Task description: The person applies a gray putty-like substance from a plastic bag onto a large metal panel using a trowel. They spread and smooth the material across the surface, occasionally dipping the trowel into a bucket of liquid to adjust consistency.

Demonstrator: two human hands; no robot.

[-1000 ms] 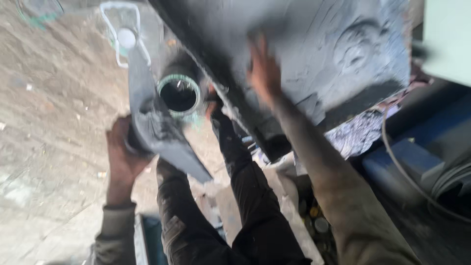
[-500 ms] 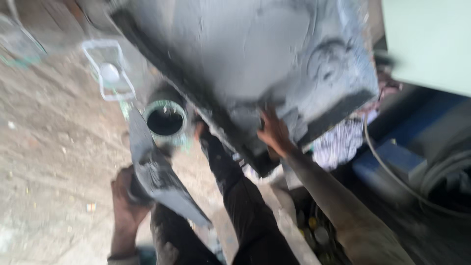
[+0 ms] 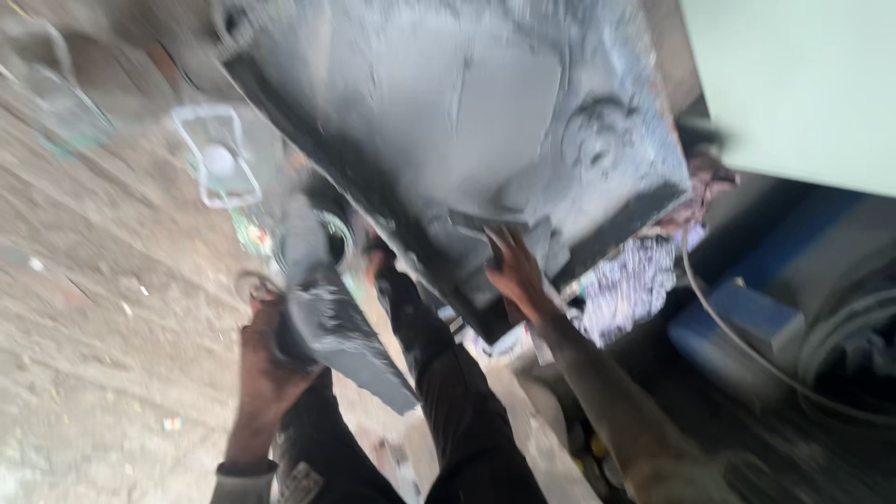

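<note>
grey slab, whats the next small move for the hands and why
Probably steady the grey slab first: the right hand only presses its lower edge, while the left hand has its grip on a separate dark grey piece. The view is blurred, so this is a guess.

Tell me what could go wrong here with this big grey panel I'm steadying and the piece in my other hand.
The large grey moulded panel stands tilted, with only the right hand at its lower edge; it could tip onto the legs. The left hand grips a dark grey wedge-shaped piece that looks coated and may slip. The pale cable nearby could snag.
</note>
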